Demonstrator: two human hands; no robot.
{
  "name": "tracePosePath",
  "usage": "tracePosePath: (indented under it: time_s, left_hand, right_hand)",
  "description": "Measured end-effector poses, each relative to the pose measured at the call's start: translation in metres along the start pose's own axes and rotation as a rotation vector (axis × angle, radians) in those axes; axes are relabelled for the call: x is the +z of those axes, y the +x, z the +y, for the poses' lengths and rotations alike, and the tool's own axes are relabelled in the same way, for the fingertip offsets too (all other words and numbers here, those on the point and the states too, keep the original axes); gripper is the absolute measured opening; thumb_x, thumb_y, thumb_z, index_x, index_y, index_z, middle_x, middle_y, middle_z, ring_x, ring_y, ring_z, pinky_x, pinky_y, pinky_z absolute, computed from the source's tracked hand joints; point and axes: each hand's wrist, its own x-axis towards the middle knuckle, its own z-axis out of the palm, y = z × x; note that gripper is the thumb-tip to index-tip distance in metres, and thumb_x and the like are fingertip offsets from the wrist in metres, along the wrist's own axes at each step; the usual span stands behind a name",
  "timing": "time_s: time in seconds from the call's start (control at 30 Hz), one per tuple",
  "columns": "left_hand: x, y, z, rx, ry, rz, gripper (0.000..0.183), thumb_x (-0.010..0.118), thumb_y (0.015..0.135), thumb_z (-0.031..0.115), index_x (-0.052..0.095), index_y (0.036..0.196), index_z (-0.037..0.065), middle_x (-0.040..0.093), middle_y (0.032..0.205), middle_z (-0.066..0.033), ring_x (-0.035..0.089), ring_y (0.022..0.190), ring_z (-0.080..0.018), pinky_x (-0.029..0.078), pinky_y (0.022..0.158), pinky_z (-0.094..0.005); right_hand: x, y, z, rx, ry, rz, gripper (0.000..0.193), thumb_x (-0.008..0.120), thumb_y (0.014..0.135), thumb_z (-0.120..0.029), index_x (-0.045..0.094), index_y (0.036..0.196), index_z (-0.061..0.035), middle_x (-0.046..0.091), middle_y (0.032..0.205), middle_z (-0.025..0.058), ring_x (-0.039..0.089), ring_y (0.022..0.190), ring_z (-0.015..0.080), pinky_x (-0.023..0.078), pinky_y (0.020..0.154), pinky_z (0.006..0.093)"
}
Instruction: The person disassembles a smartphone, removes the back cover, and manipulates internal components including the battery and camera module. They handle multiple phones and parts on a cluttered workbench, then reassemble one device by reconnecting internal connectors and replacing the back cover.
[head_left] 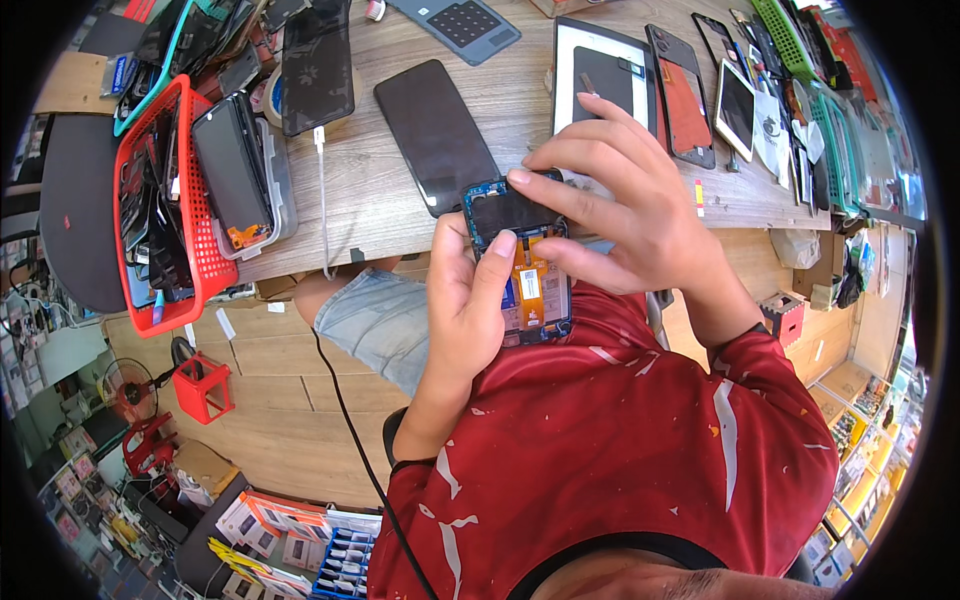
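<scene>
Here's the desk [365, 225], grey wood grain, spreading out on both sides of the black phone [428, 130] lying flat on it. Well left of the black phone, the red basket [212, 262], crammed with dark phone parts, many on edge. Beyond that, farther left of the black phone, a teal basket [172, 42] heaped with more dark pieces. Between red basket and black phone, the clear container [286, 205] holds dark panels [232, 165] leaning at a tilt, orange showing at the front one's near end. Far to the right of the black phone, a green basket [785, 38], contents too hard to make out.

And the right hand [640, 220], just right of the black phone's near end: half open, fingers fanned, one fingertip at the far edge of the opened phone [553, 300]; can't tell whether it's pinching anything. Left hand [468, 295], nearer than the black phone, is curled round the opened phone's left side, thumb across its face.

That opened phone sits right at the black phone's near right corner, overlapping it in view, long axis running away from the person, far end tipped slightly left. Insides up: blue board edging, a dark plate [510, 212] across the far part, an orange ribbon [525, 262], a white label [530, 286].
</scene>
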Motion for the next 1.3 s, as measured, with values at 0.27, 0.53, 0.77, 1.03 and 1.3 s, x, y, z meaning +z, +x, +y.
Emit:
tracePosePath:
  time_s: [0.27, 0.53, 0.77, 1.03, 1.3]
  left_hand:
    - [0.004, 0.001, 0.004, -0.066, 0.079, 0.027, 0.027, 0.048, 0.112, 0.012, 0.042, 0.136, 0.002, 0.069, 0.123, -0.0250, 0.079, 0.102, -0.0359, 0.071, 0.082, -0.0569]
    - [0.011, 0.001, 0.014, -0.122, -0.075, 0.015, 0.038, 0.045, 0.105, 0.005, 0.039, 0.142, 0.000, 0.067, 0.129, -0.0287, 0.077, 0.107, -0.0409, 0.069, 0.084, -0.0628]
    - [0.000, 0.002, 0.011, -0.100, 0.045, -0.039, 0.039, 0.046, 0.106, 0.006, 0.039, 0.143, 0.001, 0.067, 0.127, -0.0292, 0.077, 0.108, -0.0412, 0.069, 0.083, -0.0635]
    - [0.012, 0.000, 0.014, -0.117, 0.007, 0.004, 0.031, 0.048, 0.112, 0.013, 0.042, 0.140, 0.001, 0.070, 0.122, -0.0258, 0.079, 0.098, -0.0355, 0.072, 0.079, -0.0554]
    - [0.014, -0.002, 0.014, -0.103, 0.004, 0.016, 0.029, 0.047, 0.113, 0.011, 0.043, 0.139, 0.001, 0.071, 0.121, -0.0248, 0.080, 0.098, -0.0342, 0.072, 0.078, -0.0518]
  right_hand:
    - [-0.004, -0.005, 0.007, 0.276, 0.249, 0.133, 0.030, 0.076, 0.092, -0.001, 0.079, 0.122, -0.0017, 0.074, 0.104, 0.0104, 0.067, 0.090, 0.0257, 0.052, 0.077, 0.0363]
    - [-0.007, -0.002, -0.002, 0.461, 0.444, 0.013, 0.025, 0.075, 0.095, -0.002, 0.080, 0.120, -0.0025, 0.069, 0.086, 0.0044, 0.055, 0.071, 0.0125, 0.041, 0.061, 0.0298]
    - [-0.006, -0.001, -0.004, 0.503, 0.468, 0.004, 0.020, 0.074, 0.098, -0.004, 0.080, 0.116, -0.0010, 0.068, 0.084, 0.0046, 0.056, 0.067, 0.0098, 0.043, 0.061, 0.0283]
    - [0.001, -0.002, -0.012, 0.545, 0.475, 0.084, 0.019, 0.074, 0.093, -0.004, 0.080, 0.111, -0.0008, 0.069, 0.079, 0.0073, 0.055, 0.060, 0.0124, 0.043, 0.056, 0.0313]
    - [0.001, 0.000, -0.015, 0.534, 0.485, 0.093, 0.018, 0.074, 0.092, -0.003, 0.079, 0.109, 0.0008, 0.066, 0.078, 0.0068, 0.053, 0.060, 0.0131, 0.042, 0.056, 0.0313]
